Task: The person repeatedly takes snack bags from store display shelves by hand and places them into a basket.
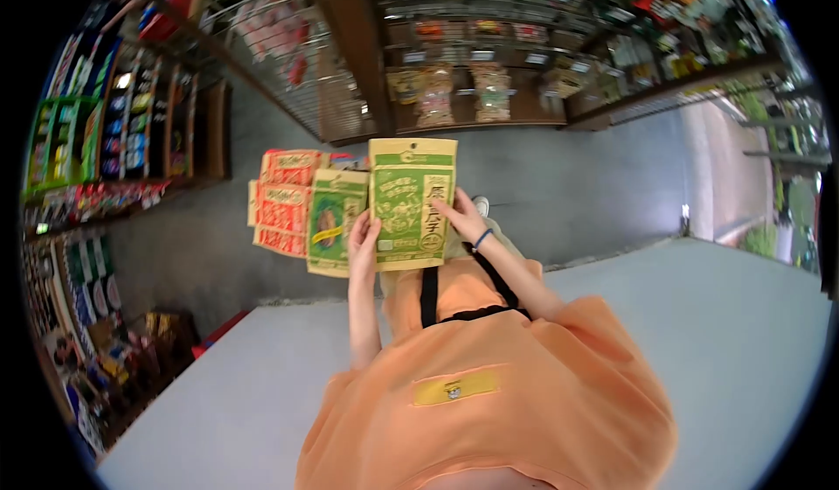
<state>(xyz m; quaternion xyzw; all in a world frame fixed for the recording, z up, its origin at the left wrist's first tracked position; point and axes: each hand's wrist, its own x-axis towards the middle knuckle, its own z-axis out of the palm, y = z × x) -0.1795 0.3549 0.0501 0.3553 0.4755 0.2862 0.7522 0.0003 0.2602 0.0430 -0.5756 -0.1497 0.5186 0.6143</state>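
Note:
A green and tan snack bag (402,215), printed with large Chinese characters for melon seeds, is held upright before my body. My left hand (363,241) grips its left edge, with the thumb on the front. On the right edge, my right hand (463,217) is closed, its fingers lying over the printed front. Just left of it is a second green bag (337,219) with a dark picture on its front, overlapped by the first. Further left are several red and cream bags (284,206), layered over each other. What supports these bags is hidden.
Shelves with packaged goods (463,93) stand ahead, beside a wire rack (288,62). More stocked shelves (131,123) line the left side. Grey floor (559,171) runs between. A doorway (725,167) opens at the right. A pale wall (699,333) is behind me.

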